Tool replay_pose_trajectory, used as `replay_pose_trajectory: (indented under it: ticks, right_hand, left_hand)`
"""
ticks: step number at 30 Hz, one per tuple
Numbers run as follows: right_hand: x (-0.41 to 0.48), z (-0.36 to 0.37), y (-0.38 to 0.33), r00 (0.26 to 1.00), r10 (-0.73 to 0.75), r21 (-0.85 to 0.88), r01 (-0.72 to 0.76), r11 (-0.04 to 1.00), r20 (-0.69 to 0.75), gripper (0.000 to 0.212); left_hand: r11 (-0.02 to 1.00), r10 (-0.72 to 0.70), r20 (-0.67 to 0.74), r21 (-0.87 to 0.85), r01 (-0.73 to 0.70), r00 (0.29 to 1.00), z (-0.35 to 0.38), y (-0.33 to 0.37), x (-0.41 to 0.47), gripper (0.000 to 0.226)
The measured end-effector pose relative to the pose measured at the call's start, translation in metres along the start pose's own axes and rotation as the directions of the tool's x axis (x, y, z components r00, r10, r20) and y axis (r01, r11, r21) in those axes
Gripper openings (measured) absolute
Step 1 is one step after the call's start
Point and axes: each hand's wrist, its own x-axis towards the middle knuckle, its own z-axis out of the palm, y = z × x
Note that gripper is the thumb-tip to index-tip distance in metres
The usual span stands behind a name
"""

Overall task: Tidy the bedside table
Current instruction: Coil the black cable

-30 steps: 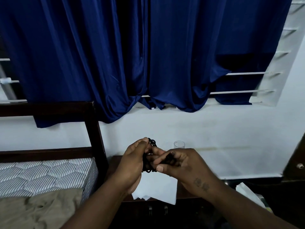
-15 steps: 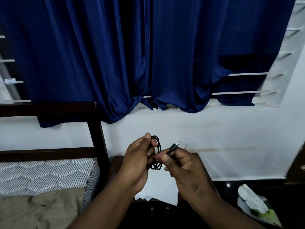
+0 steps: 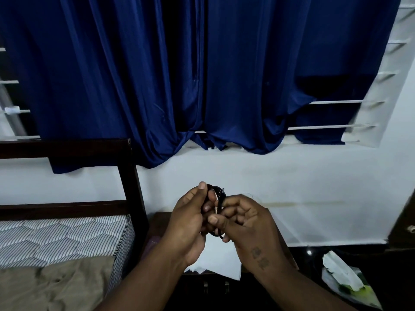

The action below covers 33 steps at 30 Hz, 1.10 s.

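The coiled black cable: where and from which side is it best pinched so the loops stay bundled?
Probably across the middle of the black cable, where the loops lie side by side as one upright bundle. The left hand closes on it from the left, the right hand from the right.

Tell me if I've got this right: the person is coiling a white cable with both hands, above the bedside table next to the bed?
Not quite: the cable is black, not white, as the head view shows. The rest holds: the left hand and the right hand both grip the coil above the bedside table next to the bed.
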Motion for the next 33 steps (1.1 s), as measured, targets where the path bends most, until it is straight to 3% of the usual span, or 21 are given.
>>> replay_pose_trajectory:
  ticks: [3,7,17,21,24,28,31,33]
  right_hand:
    - [0.002,0.002,-0.003,0.998,0.023,-0.064,-0.027,0.998,-0.061,0.033]
    - [0.003,0.000,-0.006,0.996,-0.002,-0.192,-0.016,0.981,-0.095,0.019]
    - [0.009,0.001,-0.003,0.998,-0.005,-0.476,-0.025,0.879,-0.062,0.011]
    - [0.015,0.006,0.009,0.986,-0.140,-0.568,0.064,0.821,-0.092,0.014]
    - [0.015,0.009,0.013,0.970,-0.219,-0.625,0.104,0.774,-0.110,0.020]
    - [0.014,0.008,0.012,0.972,-0.141,-0.575,0.006,0.818,-0.190,0.046]
    - [0.017,0.009,0.007,0.976,-0.023,-0.445,-0.078,0.892,-0.217,0.059]
    - [0.020,0.007,0.005,0.980,0.080,-0.340,-0.140,0.930,-0.182,0.046]
  left_hand:
    - [0.999,0.028,-0.023,0.019,-0.028,0.999,0.000,-0.002,0.000,0.038]
    - [0.995,0.097,-0.079,0.015,-0.096,0.992,-0.002,-0.004,0.001,0.037]
    - [0.995,0.104,-0.156,0.021,-0.102,0.982,0.002,-0.010,0.006,0.049]
    - [0.998,0.065,-0.242,-0.004,-0.068,0.968,0.003,-0.012,0.007,0.034]
    - [0.997,0.058,-0.244,-0.031,-0.068,0.968,0.003,-0.014,0.008,0.036]
    - [0.994,0.063,-0.223,-0.069,-0.080,0.973,0.004,-0.007,0.003,0.026]
    - [0.994,0.053,-0.144,-0.084,-0.065,0.988,0.007,-0.002,-0.004,0.048]
    - [0.994,0.036,-0.112,-0.094,-0.046,0.993,0.010,-0.001,-0.007,0.061]
